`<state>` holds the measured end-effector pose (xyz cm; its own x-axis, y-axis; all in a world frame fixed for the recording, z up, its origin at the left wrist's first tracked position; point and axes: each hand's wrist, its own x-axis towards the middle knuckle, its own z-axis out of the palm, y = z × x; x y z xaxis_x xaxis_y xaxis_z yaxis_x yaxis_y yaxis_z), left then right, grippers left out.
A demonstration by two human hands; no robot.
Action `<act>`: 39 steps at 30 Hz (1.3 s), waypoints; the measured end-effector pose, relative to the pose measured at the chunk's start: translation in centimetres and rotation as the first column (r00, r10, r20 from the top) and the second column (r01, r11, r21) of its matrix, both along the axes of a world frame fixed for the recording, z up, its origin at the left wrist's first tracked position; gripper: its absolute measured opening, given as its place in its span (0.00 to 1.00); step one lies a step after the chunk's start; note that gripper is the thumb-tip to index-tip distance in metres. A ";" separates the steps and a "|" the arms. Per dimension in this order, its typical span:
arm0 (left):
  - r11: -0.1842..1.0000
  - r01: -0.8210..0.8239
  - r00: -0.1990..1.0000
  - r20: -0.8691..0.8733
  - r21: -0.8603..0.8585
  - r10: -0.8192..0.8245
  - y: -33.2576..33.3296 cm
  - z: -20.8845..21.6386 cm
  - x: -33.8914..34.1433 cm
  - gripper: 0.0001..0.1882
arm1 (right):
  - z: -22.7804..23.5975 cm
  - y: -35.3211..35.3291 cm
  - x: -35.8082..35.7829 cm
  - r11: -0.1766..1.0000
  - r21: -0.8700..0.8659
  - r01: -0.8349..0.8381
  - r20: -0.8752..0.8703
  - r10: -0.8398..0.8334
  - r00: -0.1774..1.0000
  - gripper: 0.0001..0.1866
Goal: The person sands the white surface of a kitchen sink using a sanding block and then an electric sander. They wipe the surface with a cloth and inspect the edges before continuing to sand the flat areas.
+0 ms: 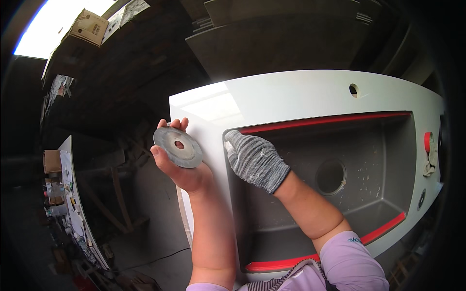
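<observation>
My bare left hand (189,174) grips a round grey grinding disc (187,154) with a hole in its middle. The thumb and fingers hold it by the edge, beyond the left end of a white countertop (286,99). My right hand (257,160), in a grey knitted glove, is at the upper left corner of the dark grey sink (291,213) set in that countertop. Its fingers are curled together by the cutout's edge; what they pinch, if anything, is hidden. Red tape (330,122) runs along the sink's far edge, and more red tape (281,264) along the near edge.
A roll of red tape (427,142), a crumpled pale glove or cloth (430,164) and a dark disc (421,199) lie at the countertop's right end. A round hole (354,90) pierces its far part. To the left stands a cluttered bench (80,213); slabs (272,43) lean behind.
</observation>
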<state>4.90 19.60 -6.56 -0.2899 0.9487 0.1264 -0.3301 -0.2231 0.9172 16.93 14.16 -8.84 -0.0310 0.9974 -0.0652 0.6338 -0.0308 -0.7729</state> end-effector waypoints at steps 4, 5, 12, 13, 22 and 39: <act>0.998 0.048 0.999 0.012 0.030 -0.048 0.4 0.0 0.3 0.35 | 0.2 -2.8 -0.5 0.993 -0.103 -0.051 -0.032 0.048 0.998 0.09; 0.997 0.068 0.998 0.010 0.033 -0.068 0.4 -0.1 0.0 0.35 | -0.1 -2.9 -0.5 0.999 -0.052 -0.014 -0.066 0.011 0.998 0.09; 0.931 0.362 0.887 0.290 0.042 -0.358 1.8 0.0 -3.8 0.41 | -2.6 -0.6 -0.3 0.968 0.169 0.184 -0.068 -0.175 0.982 0.11; 0.928 0.369 0.863 0.354 0.045 -0.360 1.9 0.1 -4.1 0.41 | -2.5 -0.5 -0.3 0.965 0.175 0.196 -0.091 -0.182 0.979 0.11; 0.943 0.333 0.848 0.428 0.030 -0.313 1.8 0.2 -4.0 0.42 | -1.8 0.1 0.6 0.977 0.180 0.117 -0.065 -0.106 0.992 0.10; 0.955 0.295 0.864 0.423 0.017 -0.274 1.9 0.2 -3.6 0.40 | -0.9 -0.5 0.7 0.981 0.127 0.149 -0.099 -0.137 0.986 0.13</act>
<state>1.34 21.53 -6.31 -0.0225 0.9997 0.0078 -0.7256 -0.0217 0.6878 17.66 13.64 -9.72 0.1125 0.9915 0.0656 0.5583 -0.0085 -0.8296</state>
